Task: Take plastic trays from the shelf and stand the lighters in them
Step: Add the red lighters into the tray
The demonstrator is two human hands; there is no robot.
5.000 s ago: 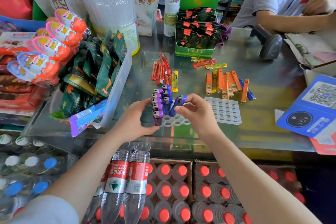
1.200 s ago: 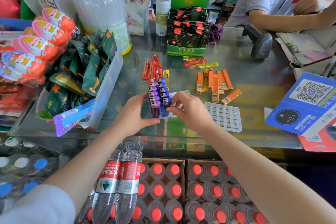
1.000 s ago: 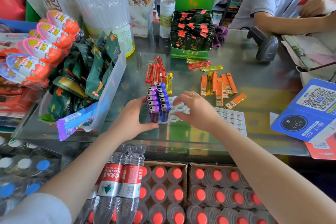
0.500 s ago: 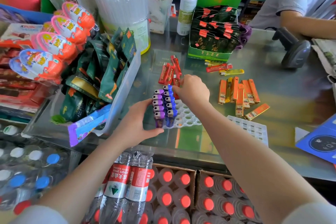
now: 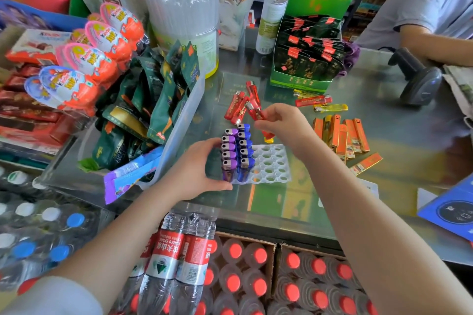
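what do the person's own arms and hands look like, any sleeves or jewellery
Both forearms are bare from wrist to near the elbow. A light, whitish sleeve shows on the left upper arm at the bottom left corner of the view. No watch, bracelet or glove shows on the left hand or the right hand, and no ring can be made out from this angle. The right arm's sleeve is out of view.

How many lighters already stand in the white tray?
10. Five purple lighters fill the tray's leftmost column beside the left hand; five blue lighters fill the next column. Others behind them may be hidden.
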